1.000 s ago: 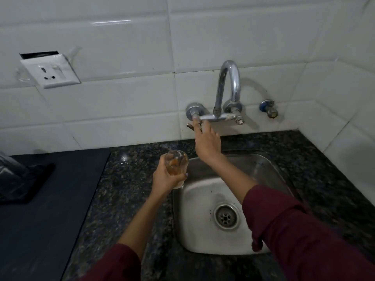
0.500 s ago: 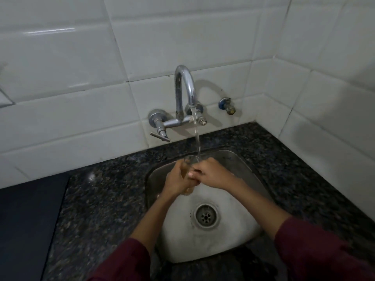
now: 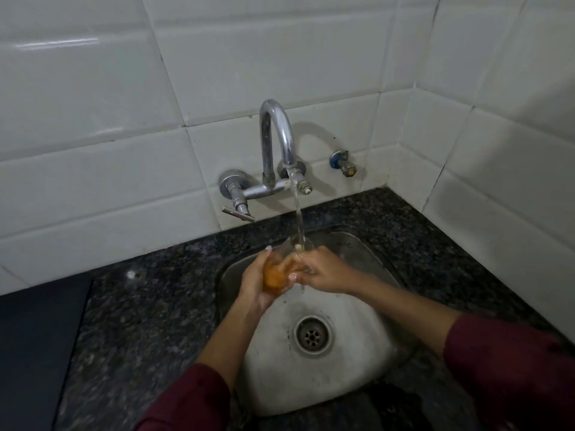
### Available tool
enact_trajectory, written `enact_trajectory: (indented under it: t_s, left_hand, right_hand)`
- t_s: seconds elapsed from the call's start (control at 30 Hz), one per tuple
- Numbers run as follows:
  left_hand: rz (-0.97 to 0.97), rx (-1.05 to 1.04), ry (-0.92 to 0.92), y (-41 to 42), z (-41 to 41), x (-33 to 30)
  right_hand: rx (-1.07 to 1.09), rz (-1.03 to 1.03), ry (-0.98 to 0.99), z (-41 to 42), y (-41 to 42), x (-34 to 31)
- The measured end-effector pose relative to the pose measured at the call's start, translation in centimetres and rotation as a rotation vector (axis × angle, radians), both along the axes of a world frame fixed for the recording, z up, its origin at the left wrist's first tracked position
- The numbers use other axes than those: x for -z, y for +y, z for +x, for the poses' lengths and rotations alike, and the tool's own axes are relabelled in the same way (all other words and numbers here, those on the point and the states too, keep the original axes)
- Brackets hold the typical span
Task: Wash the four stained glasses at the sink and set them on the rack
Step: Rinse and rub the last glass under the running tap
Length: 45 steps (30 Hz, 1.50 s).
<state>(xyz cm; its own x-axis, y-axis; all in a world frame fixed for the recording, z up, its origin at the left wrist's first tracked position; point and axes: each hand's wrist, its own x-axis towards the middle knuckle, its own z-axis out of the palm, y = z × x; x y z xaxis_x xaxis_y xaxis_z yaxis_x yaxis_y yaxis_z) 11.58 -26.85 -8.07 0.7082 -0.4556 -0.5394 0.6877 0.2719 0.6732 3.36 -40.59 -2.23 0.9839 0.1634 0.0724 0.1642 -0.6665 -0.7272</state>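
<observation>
Holding the glass (image 3: 278, 273) under the running water (image 3: 297, 213), we have it cupped in our left hand (image 3: 255, 283), the fingers closed round its far side and the palm under its base. The glass is tilted, its long axis leaning up and away from that palm toward the tap (image 3: 278, 141), so its open mouth sits just beyond our fingertips, where the stream lands. Orange-brown staining shows through the lower half. Our right hand (image 3: 323, 272) comes in from the other side, touching the rim end, fingers curled against the glass; whether any of them reach inside we cannot tell, as the knuckles hide it. Both hands hang over the back part of the sink (image 3: 367, 368), beyond the drain (image 3: 312, 335), which lies nearer our body than the glass does. We judge this to be the rinse of one glass, with the stain not yet gone. Since the left hand bears the weight and the right is nearer the mouth, the right looks better placed to scrub. No rack or other glasses are in view.
</observation>
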Motion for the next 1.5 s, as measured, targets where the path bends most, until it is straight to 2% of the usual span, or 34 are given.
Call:
enact_trajectory:
  t_s: [0.03,0.1,0.17,0.2,0.23,0.27,0.3,0.33,0.37,0.47,0.5,0.53,0.57,0.6,0.7,0.73,0.77,0.8,0.83,0.93,0.97,1.03,1.1,1.13,1.17,1.2,1.23,1.27,1.33,1.37,1.43,1.5]
  left_hand:
    - [0.033,0.029,0.058,0.1,0.1,-0.3]
    - [-0.004,0.033,0.099,0.0,-0.3,-0.5]
    - [-0.127,-0.079,-0.004,-0.5,-1.1,-0.2]
    - [-0.14,-0.163,-0.088,-0.8,-1.2,0.4]
    - [-0.103,-0.24,-0.163,-1.0,-1.1,0.8]
    - [-0.052,-0.275,-0.219,-1.0,-0.9,0.9]
    - [-0.005,-0.261,-0.218,-0.8,-0.5,0.9]
    - [0.03,-0.214,-0.165,-0.7,0.0,0.7]
    - [0.056,-0.142,-0.105,-0.4,0.5,0.5]
    - [0.168,0.059,-0.035,0.0,1.8,0.2]
    - [0.2,0.093,-0.031,0.1,1.9,0.2]
    - [0.191,0.109,-0.02,0.1,1.9,0.1]
    - [0.143,0.11,-0.011,0.1,1.8,-0.1]
    - [0.068,0.099,-0.02,0.0,1.6,-0.3]
    - [-0.004,-0.059,-0.182,-0.9,1.1,0.0]
    - [0.031,-0.119,-0.22,-1.2,0.9,0.2]
    - [0.068,-0.156,-0.212,-1.3,0.9,0.4]
    - [0.098,-0.165,-0.185,-1.3,1.0,0.5]
    - [0.115,-0.143,-0.15,-1.1,1.2,0.4]
    - [0.16,0.002,-0.066,-0.8,1.8,-0.5]
    - [0.191,0.035,-0.061,-0.7,2.0,-0.7]
    - [0.195,0.082,-0.051,-0.5,2.5,-1.1]
    - [0.143,0.113,-0.073,-0.2,2.9,-1.5]
    - [0.081,0.121,-0.123,0.0,3.1,-1.6]
    - [0.026,0.113,-0.193,0.1,3.2,-1.5]
    - [-0.004,0.09,-0.265,0.1,3.2,-1.5]
    - [0.013,0.048,-0.324,0.1,3.1,-1.4]
    - [0.056,-0.005,-0.36,-0.1,3.1,-1.3]
    - [0.145,-0.098,-0.375,-0.4,3.2,-1.2]
    - [0.173,-0.109,-0.356,-0.5,3.3,-1.1]
    - [0.214,-0.055,-0.283,-0.6,3.4,-1.1]
    - [0.271,0.038,-0.197,-0.5,3.2,-1.2]
  right_hand:
    - [-0.034,-0.122,-0.01,0.2,-0.3,0.0]
    - [0.002,-0.121,0.041,0.8,-0.3,-0.2]
    - [0.157,0.11,0.12,1.5,0.5,-0.7]
    - [0.248,0.315,0.199,1.7,0.9,-1.0]
    - [0.303,0.537,0.303,2.0,1.4,-1.2]
    - [0.303,0.676,0.375,2.1,1.8,-1.3]
    - [0.249,0.7,0.393,2.1,2.1,-1.1]
    - [0.167,0.597,0.356,1.9,2.2,-0.7]
    - [0.06,0.387,0.279,1.7,1.9,-0.3]
    - [-0.272,-0.435,0.06,1.4,0.2,0.2]
    - [-0.325,-0.556,0.078,1.7,-0.5,0.5]
    - [-0.327,-0.587,0.096,1.9,-0.7,0.4]
    - [-0.268,-0.528,0.113,2.1,-0.5,0.4]
    - [-0.177,-0.373,0.16,2.2,-0.1,0.2]
    - [0.164,0.491,0.506,3.0,1.2,-1.0]
    - [0.207,0.635,0.59,3.2,1.5,-1.2]
    - [0.2,0.633,0.604,3.3,1.6,-1.1]
    - [0.159,0.553,0.586,3.4,1.7,-0.9]
    - [0.068,0.369,0.514,3.3,1.5,-0.6]
    - [-0.232,-0.602,0.236,3.0,-0.3,0.4]
    - [-0.244,-0.766,0.176,3.0,-0.8,0.3]
    - [-0.226,-0.844,0.102,3.3,-1.0,0.0]
    - [-0.144,-0.678,0.169,3.7,0.0,-0.5]
    - [-0.107,-0.457,0.274,4.0,0.2,-0.6]
    - [-0.068,-0.147,0.415,4.3,0.5,-1.1]
    - [-0.024,0.187,0.571,4.3,0.8,-1.4]
    - [0.011,0.421,0.672,4.3,0.8,-1.3]
    - [0.009,0.484,0.687,4.3,1.0,-1.1]
    - [-0.075,0.334,0.593,3.9,1.5,-0.7]
    - [-0.143,0.173,0.512,3.8,1.5,-0.4]
    - [-0.346,-0.414,0.376,4.0,0.5,-0.4]
    - [-0.382,-0.967,0.205,4.7,-0.3,-0.7]
